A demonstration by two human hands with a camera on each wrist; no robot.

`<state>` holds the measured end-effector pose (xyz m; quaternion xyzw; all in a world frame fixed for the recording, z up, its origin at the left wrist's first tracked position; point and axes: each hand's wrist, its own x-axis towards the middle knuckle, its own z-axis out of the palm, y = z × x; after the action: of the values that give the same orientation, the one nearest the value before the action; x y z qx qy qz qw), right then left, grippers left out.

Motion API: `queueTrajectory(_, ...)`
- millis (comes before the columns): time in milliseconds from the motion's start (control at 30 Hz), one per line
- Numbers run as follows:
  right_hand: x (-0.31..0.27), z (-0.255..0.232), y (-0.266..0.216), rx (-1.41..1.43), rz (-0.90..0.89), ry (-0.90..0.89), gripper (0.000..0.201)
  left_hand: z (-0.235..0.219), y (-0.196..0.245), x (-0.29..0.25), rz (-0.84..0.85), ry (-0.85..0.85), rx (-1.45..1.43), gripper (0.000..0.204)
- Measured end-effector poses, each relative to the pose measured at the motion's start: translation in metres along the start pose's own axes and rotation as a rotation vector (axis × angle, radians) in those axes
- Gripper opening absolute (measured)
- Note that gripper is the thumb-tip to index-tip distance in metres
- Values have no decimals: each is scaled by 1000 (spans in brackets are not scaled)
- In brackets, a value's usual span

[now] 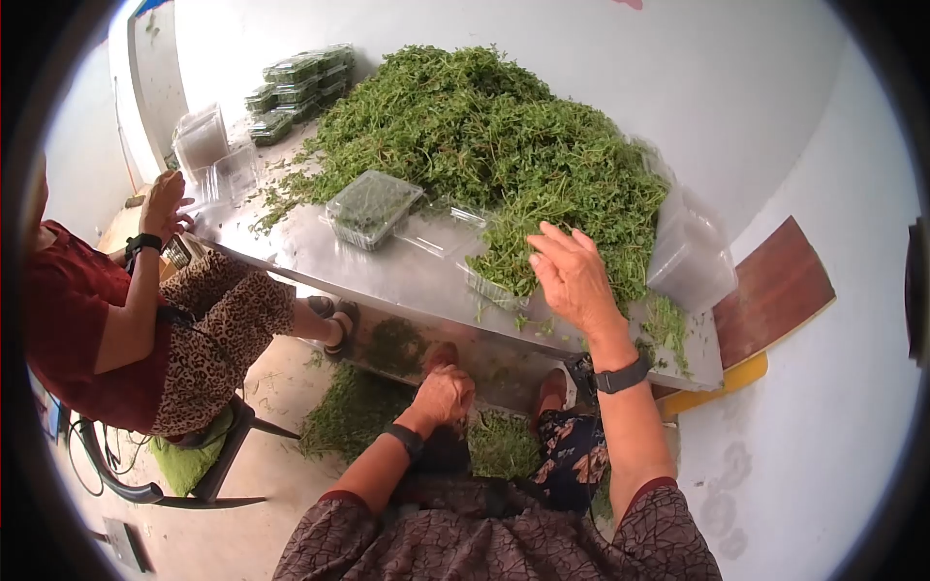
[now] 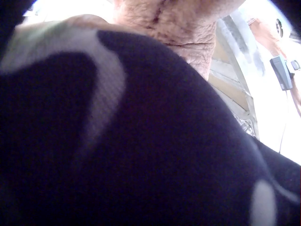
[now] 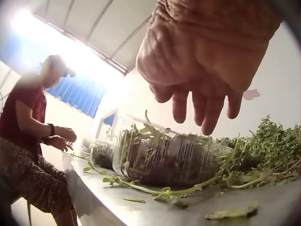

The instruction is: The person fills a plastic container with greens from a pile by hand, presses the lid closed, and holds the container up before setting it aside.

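Note:
My right hand (image 1: 578, 286) hovers above a clear plastic box (image 3: 164, 160) filled with leafy green stems. Its fingers hang down, slightly bent and apart, with nothing between them in the right wrist view. Greens spill over the box's far side and partly hide it in the head view; its clear lid (image 1: 441, 230) lies folded back to the left. Behind rises a big heap of greens (image 1: 504, 145). Low at my lap, my left hand (image 1: 446, 395) rests, loosely curled and holding nothing visible. Dark patterned trousers (image 2: 141, 117) fill most of the left wrist view.
A closed box of greens (image 1: 373, 211) stands left of the open one. Filled boxes (image 1: 300, 82) are stacked at the back left; nested clear containers (image 1: 693, 257) stand at the right end of the metal table (image 1: 349, 276). Another person (image 1: 107, 310) sits at the left.

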<state>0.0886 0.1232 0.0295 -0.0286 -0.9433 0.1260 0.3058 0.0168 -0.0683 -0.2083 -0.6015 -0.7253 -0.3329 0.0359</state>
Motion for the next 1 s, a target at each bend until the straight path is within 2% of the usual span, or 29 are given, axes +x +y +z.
queueTrajectory(67,-10,-5,1,46,38,138,31,-3,2,0,-12,8,-1,5)
queueTrajectory(100,-15,-7,2,73,86,103,35,-6,4,0,-13,8,-2,5)
queueTrajectory(267,-45,2,-23,60,89,104,40,-11,5,0,-31,-18,-35,9)
queueTrajectory(333,-51,6,-35,-80,20,103,42,-10,2,-1,-38,-11,-65,9)
queueTrajectory(400,-54,14,-39,-113,-9,143,38,-11,0,-2,-39,-8,-92,9)
queueTrajectory(467,-54,17,-41,-162,-12,120,31,-17,-1,2,-65,-20,-237,10)
queueTrajectory(500,-53,20,-40,-150,-25,165,22,-22,-1,3,-59,-22,-231,10)
queueTrajectory(567,-54,20,-30,-168,-22,180,21,-35,4,3,-174,-46,-278,12)
queueTrajectory(600,-54,18,-26,-183,-19,189,19,-42,6,3,-176,-45,-275,12)
queueTrajectory(733,-62,8,-6,-109,37,266,18,-82,15,3,-202,70,-381,15)
queueTrajectory(800,-68,7,6,-115,84,237,22,-91,18,-3,-438,142,-491,14)
queueTrajectory(833,-69,9,11,-69,131,247,24,-95,22,-4,-464,194,-559,14)
queueTrajectory(867,-70,9,15,-24,178,258,26,-97,24,-5,-473,187,-559,14)
queueTrajectory(933,-72,7,20,-2,195,225,33,-97,26,-5,-490,316,-756,16)
queueTrajectory(1000,-74,6,23,72,252,245,37,-96,26,0,-477,354,-858,19)
